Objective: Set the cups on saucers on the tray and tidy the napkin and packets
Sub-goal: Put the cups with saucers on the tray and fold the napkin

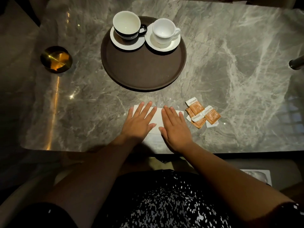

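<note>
Both hands press flat on a white napkin (156, 120) at the near edge of a grey marble surface (230, 71), with the round brown tray (141, 74) lying beyond it toward the far side. The left hand (139, 121) covers the napkin's left part and the right hand (176, 127) its right part; the fingers of both are spread and released, palms down, gripping nothing.

On the far half of the tray, the cup half of the job looks done. A dark-banded cup (126, 26) stands upright on one white saucer (126, 41) at the tray's far left, and a white cup (162, 32) stands upright on a second saucer (164, 45) at its far right. The two saucers sit just beside each other. The near half of the tray is bare.

What seems left is the tidying. The napkin is off the tray, between it and the person, and appears to be in the middle of being smoothed or folded. A loose cluster of orange and white packets (201, 114) lies on the marble just to the right of the napkin, overlapping one another, nearer the person than the tray and not yet gathered.

A brass-coloured dish (56, 59) sits well to the left of the tray.
</note>
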The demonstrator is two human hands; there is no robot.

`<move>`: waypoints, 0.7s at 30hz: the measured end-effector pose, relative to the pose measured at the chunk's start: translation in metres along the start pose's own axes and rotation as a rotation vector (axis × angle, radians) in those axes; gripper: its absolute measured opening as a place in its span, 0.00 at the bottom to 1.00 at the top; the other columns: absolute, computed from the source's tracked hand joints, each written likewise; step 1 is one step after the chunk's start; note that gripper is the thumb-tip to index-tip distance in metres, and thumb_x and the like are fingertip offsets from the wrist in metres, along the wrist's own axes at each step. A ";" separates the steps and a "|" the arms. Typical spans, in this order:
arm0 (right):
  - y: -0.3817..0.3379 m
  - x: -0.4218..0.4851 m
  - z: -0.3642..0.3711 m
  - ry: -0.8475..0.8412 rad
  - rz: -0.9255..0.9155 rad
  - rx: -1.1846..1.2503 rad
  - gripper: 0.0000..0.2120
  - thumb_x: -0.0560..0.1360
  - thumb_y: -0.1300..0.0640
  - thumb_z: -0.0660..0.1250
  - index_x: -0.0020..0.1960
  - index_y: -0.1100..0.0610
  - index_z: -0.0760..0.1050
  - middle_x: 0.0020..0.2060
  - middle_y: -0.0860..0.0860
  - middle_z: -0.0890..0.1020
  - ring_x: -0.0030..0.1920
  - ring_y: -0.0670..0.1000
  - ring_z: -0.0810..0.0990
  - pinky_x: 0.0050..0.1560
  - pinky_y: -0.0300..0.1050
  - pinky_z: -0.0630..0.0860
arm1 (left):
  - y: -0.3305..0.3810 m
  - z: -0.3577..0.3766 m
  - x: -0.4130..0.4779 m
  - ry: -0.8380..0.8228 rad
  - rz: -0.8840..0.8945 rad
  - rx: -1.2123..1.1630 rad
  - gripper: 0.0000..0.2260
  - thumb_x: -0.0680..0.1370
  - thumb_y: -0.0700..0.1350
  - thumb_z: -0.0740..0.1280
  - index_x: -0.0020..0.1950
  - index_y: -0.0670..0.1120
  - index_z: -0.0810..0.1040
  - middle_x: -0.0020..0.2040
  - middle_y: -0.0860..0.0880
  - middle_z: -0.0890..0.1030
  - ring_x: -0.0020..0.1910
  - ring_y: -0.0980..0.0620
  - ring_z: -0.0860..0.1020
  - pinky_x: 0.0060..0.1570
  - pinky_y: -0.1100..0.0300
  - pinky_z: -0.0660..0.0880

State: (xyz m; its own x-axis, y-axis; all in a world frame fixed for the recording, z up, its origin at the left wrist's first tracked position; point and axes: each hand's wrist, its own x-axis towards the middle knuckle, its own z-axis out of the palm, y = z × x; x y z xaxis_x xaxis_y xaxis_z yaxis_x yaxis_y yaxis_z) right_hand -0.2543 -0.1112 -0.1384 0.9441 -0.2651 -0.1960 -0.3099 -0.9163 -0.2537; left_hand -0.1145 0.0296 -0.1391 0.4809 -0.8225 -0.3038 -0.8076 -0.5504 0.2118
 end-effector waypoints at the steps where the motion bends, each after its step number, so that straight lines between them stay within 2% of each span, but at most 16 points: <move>1: 0.003 -0.001 0.000 -0.018 0.004 -0.042 0.32 0.83 0.43 0.45 0.81 0.58 0.45 0.81 0.54 0.48 0.81 0.55 0.43 0.79 0.59 0.43 | -0.006 0.002 -0.002 -0.002 0.013 0.009 0.28 0.83 0.61 0.48 0.81 0.56 0.43 0.82 0.53 0.42 0.81 0.48 0.41 0.76 0.41 0.41; 4: 0.011 -0.002 -0.002 -0.037 -0.005 -0.113 0.33 0.83 0.41 0.44 0.81 0.59 0.46 0.81 0.55 0.49 0.81 0.56 0.44 0.79 0.61 0.45 | -0.025 0.005 -0.009 0.009 0.008 0.034 0.29 0.82 0.62 0.46 0.81 0.56 0.42 0.82 0.52 0.43 0.81 0.46 0.41 0.75 0.39 0.42; 8: 0.025 -0.006 -0.009 -0.041 0.001 -0.154 0.33 0.83 0.41 0.47 0.81 0.60 0.49 0.81 0.57 0.52 0.81 0.58 0.48 0.79 0.61 0.48 | -0.047 0.004 -0.026 0.067 -0.007 0.087 0.30 0.82 0.61 0.49 0.82 0.52 0.47 0.82 0.48 0.48 0.81 0.45 0.48 0.76 0.40 0.51; 12: 0.032 -0.008 -0.017 -0.067 0.004 -0.183 0.34 0.82 0.40 0.47 0.81 0.59 0.50 0.81 0.56 0.54 0.81 0.57 0.50 0.79 0.62 0.46 | -0.049 -0.001 -0.029 0.055 -0.015 0.084 0.30 0.82 0.61 0.49 0.82 0.51 0.46 0.82 0.48 0.47 0.81 0.46 0.47 0.77 0.43 0.50; 15: 0.028 -0.003 -0.023 -0.061 0.016 -0.168 0.34 0.81 0.40 0.52 0.80 0.59 0.54 0.79 0.56 0.58 0.80 0.58 0.54 0.78 0.64 0.47 | -0.046 -0.006 -0.028 0.022 -0.027 0.048 0.30 0.83 0.60 0.50 0.82 0.52 0.45 0.82 0.48 0.45 0.81 0.46 0.45 0.77 0.43 0.48; 18: 0.027 0.004 -0.031 0.027 -0.008 -0.104 0.33 0.77 0.42 0.62 0.75 0.60 0.64 0.73 0.57 0.69 0.73 0.60 0.66 0.75 0.63 0.57 | -0.038 -0.015 -0.026 -0.020 -0.074 0.020 0.30 0.83 0.59 0.51 0.81 0.51 0.45 0.82 0.48 0.43 0.81 0.45 0.43 0.77 0.41 0.46; 21: 0.031 0.026 -0.046 0.061 0.026 0.041 0.25 0.74 0.47 0.70 0.65 0.59 0.74 0.60 0.57 0.76 0.60 0.60 0.74 0.63 0.55 0.71 | -0.016 -0.022 -0.026 -0.033 -0.118 -0.040 0.29 0.84 0.58 0.49 0.81 0.49 0.46 0.82 0.46 0.41 0.80 0.42 0.39 0.77 0.39 0.44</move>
State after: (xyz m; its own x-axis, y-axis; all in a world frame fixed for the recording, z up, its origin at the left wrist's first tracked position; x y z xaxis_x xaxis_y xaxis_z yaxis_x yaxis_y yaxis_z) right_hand -0.2340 -0.1608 -0.1081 0.9403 -0.3077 -0.1457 -0.3379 -0.8960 -0.2882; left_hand -0.1069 0.0563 -0.1140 0.5593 -0.7470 -0.3594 -0.7318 -0.6486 0.2093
